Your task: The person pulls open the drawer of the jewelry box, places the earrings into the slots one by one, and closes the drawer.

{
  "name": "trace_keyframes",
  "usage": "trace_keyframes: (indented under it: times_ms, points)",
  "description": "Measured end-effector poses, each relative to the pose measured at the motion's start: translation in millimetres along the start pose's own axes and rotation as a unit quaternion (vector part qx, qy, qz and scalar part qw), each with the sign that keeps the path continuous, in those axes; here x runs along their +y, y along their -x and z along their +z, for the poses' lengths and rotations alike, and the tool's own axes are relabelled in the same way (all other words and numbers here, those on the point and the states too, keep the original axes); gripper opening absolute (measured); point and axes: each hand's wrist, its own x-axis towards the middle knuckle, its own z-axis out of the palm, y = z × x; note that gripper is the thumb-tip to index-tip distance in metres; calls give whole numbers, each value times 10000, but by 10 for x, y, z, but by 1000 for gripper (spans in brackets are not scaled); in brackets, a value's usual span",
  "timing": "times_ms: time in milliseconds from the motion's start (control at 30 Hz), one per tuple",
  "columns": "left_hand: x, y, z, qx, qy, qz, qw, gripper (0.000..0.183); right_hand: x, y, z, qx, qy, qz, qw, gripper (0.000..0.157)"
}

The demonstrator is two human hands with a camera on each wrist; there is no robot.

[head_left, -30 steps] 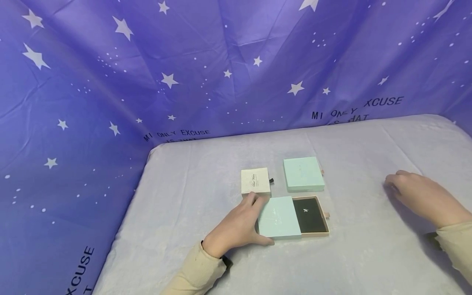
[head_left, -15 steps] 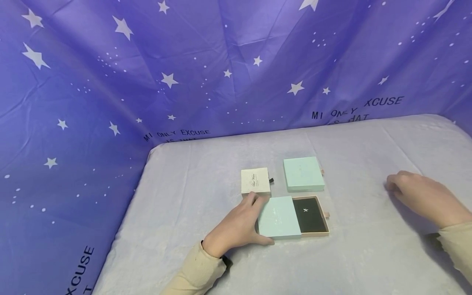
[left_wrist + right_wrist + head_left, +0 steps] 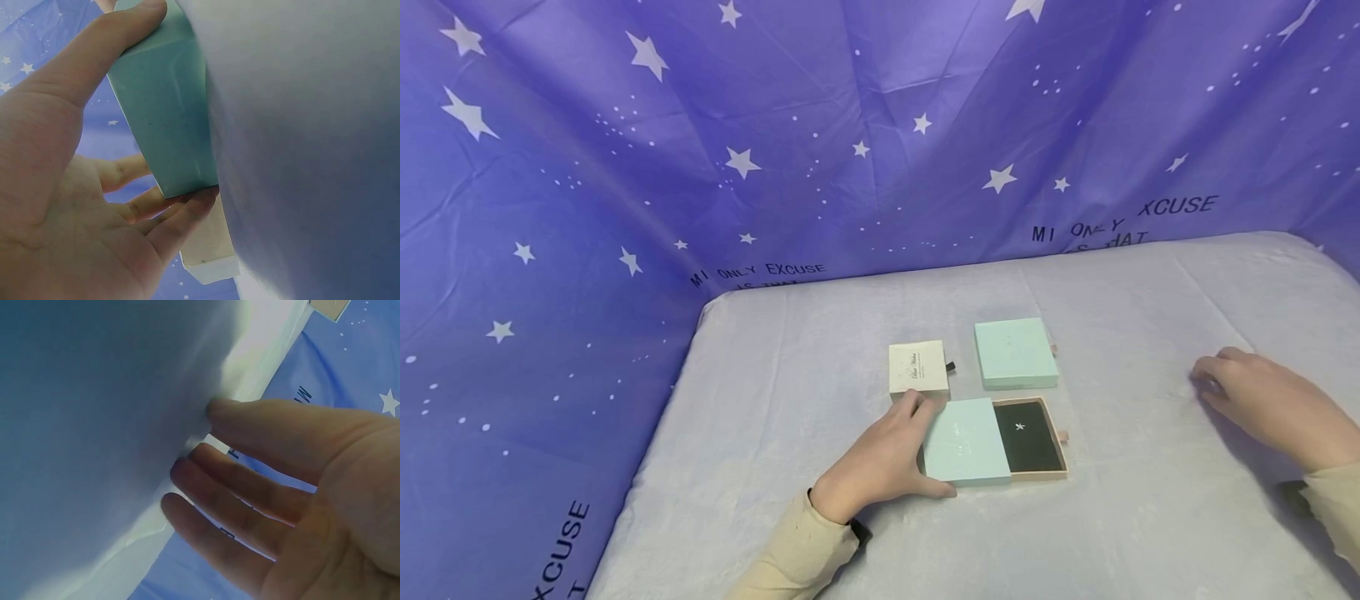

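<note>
A mint jewelry box point(image 3: 972, 454) lies on the cloth with its drawer point(image 3: 1062, 475) partly slid out to the right. Inside the drawer, a black insert point(image 3: 1033, 454) carries a small silvery star-shaped piece point(image 3: 1020, 427). My left hand point(image 3: 880, 462) grips the box's sleeve from the left, thumb at the near side and fingers at the far side. The left wrist view shows the sleeve's end point(image 3: 165, 119) between thumb and fingers. Well to the right, my right hand point(image 3: 1273, 408) rests at the cloth with loosely bent fingers and holds nothing.
Behind the gripped box stand a small cream box point(image 3: 917, 367) with a black tab and a second mint box point(image 3: 1017, 354), its drawer pushed in. A pale cloth point(image 3: 1150, 517) covers the table. A purple star-print curtain point(image 3: 820, 100) borders the back and left.
My right hand has shifted slightly to the right, its fingers a little more apart. The left hand and the boxes have stayed in place.
</note>
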Motion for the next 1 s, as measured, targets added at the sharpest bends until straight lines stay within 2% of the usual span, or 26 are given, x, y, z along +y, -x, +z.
trace_keyframes:
  times_ms: [100,200,467,633,767,900,1000]
  points:
    - [-2,2,-5,0,-9,-4,10000,105,10,-7,-6,252,28,-20,9997,18]
    - [-4,3,-8,1,-16,-6,10000,105,31,-40,-31,328,36,-44,9994,18]
    - [-10,-4,4,-46,26,-23,10000,104,114,-127,-31,106,-2,-33,9999,16]
    - [-17,-4,6,-26,59,20,10000,103,182,-168,-28,17,5,-17,10000,7]
    - [-16,-2,-1,-6,52,41,10000,104,209,-182,-57,-73,26,-6,10000,14]
    - [-11,-2,-6,1,26,62,10000,104,212,-183,-89,-336,39,206,9992,13]
    - [-11,-4,-4,-4,17,57,10000,103,219,-183,-92,-339,9,265,9991,13]
